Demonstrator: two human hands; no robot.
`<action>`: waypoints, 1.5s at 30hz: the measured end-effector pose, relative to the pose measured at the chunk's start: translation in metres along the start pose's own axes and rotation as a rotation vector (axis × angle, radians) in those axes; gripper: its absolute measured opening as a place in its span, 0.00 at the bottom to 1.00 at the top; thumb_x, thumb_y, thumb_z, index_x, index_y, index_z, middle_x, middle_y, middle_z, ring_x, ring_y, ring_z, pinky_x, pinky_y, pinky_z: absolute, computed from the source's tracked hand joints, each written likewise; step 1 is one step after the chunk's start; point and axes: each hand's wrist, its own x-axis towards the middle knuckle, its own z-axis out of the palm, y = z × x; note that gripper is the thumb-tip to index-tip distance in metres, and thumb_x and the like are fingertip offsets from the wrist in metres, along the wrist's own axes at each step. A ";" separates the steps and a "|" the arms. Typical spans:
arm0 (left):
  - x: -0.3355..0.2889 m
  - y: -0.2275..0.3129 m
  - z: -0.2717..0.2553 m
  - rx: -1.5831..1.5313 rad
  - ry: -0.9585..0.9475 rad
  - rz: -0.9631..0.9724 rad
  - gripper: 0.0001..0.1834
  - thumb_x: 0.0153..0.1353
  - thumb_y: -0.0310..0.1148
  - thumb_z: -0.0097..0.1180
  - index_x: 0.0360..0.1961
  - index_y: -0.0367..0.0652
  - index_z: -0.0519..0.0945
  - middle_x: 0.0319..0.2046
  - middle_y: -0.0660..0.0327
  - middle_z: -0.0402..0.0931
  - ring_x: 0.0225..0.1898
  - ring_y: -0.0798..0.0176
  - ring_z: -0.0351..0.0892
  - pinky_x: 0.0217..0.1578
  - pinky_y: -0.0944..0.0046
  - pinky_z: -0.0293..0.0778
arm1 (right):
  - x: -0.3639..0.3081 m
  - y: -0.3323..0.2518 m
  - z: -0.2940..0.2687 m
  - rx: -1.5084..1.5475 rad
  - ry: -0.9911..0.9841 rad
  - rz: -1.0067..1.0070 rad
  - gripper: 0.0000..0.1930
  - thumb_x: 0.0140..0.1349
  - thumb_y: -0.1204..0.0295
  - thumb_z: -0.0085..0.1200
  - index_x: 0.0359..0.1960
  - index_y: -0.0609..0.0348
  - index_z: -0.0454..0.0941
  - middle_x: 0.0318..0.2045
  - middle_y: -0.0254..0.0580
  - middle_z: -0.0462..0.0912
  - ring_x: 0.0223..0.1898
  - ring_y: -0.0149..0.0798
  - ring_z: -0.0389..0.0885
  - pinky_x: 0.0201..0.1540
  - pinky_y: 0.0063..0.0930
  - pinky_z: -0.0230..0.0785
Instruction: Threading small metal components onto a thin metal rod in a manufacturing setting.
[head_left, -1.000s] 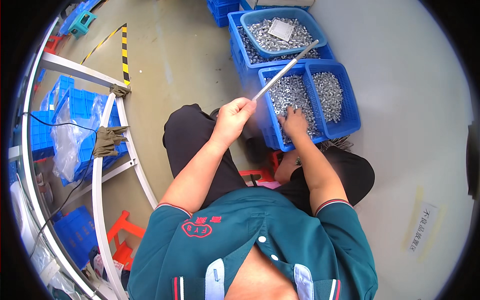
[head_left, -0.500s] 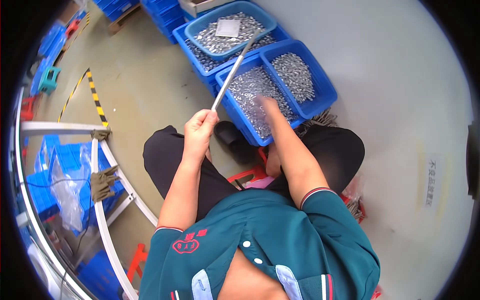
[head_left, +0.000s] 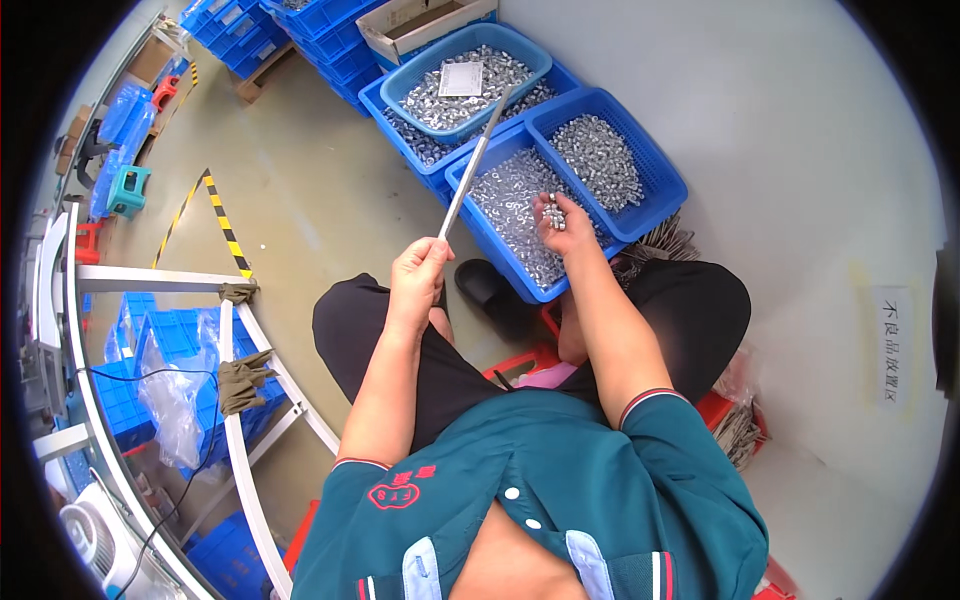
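My left hand (head_left: 418, 282) grips the lower end of a slim metal rod (head_left: 467, 185). The rod slants up and away, brighter and thicker near my fingers, and its far tip overlaps the bins behind. Palm up, my right hand (head_left: 574, 234) cups several small silver metal pieces (head_left: 553, 211), which look like nuts or short sleeves. It hovers over the left compartment of a blue divided bin (head_left: 668, 218). Loose silver pieces (head_left: 515, 205) fill that compartment; a second heap (head_left: 597, 160) lies in the right one.
Behind stands a light-blue basket (head_left: 395, 98) of similar parts with a white card (head_left: 461, 79) on top. A white frame (head_left: 243, 440) with rags tied on is at my left. A white wall (head_left: 800, 200) rises at the right. Thin metal pieces (head_left: 738, 436) fill a red container beside my right leg.
My right hand, blurred among the loose pieces before, has turned palm up with several of them in it. My left hand keeps its hold on the rod. The whole view has shifted slightly.
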 end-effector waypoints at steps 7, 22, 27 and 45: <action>0.000 -0.002 -0.007 0.049 0.014 0.002 0.14 0.63 0.42 0.49 0.27 0.44 0.73 0.09 0.75 0.54 0.09 0.81 0.47 0.11 0.77 0.46 | -0.017 0.009 0.036 -0.083 -0.120 0.027 0.13 0.62 0.64 0.46 0.41 0.58 0.73 0.29 0.38 0.76 0.25 0.32 0.73 0.15 0.15 0.59; -0.010 -0.009 -0.012 0.166 -0.048 0.250 0.11 0.61 0.37 0.52 0.27 0.41 0.76 0.14 0.76 0.61 0.14 0.82 0.53 0.16 0.77 0.47 | -0.112 -0.033 0.188 -0.365 -0.387 0.057 0.10 0.60 0.71 0.44 0.42 0.58 0.71 0.20 0.32 0.67 0.15 0.24 0.60 0.10 0.14 0.48; -0.008 -0.011 -0.011 0.155 -0.059 0.300 0.10 0.61 0.36 0.53 0.28 0.40 0.77 0.16 0.76 0.63 0.17 0.82 0.54 0.18 0.78 0.49 | -0.134 -0.026 0.210 -0.527 -0.398 0.089 0.11 0.61 0.71 0.42 0.43 0.60 0.70 0.20 0.34 0.67 0.15 0.24 0.59 0.11 0.14 0.49; 0.003 -0.013 -0.006 0.164 -0.008 0.254 0.10 0.61 0.35 0.53 0.30 0.38 0.77 0.20 0.73 0.68 0.21 0.80 0.60 0.22 0.78 0.56 | -0.120 -0.033 0.220 -0.714 -0.436 0.094 0.14 0.61 0.70 0.45 0.47 0.63 0.72 0.19 0.31 0.68 0.17 0.21 0.60 0.13 0.10 0.48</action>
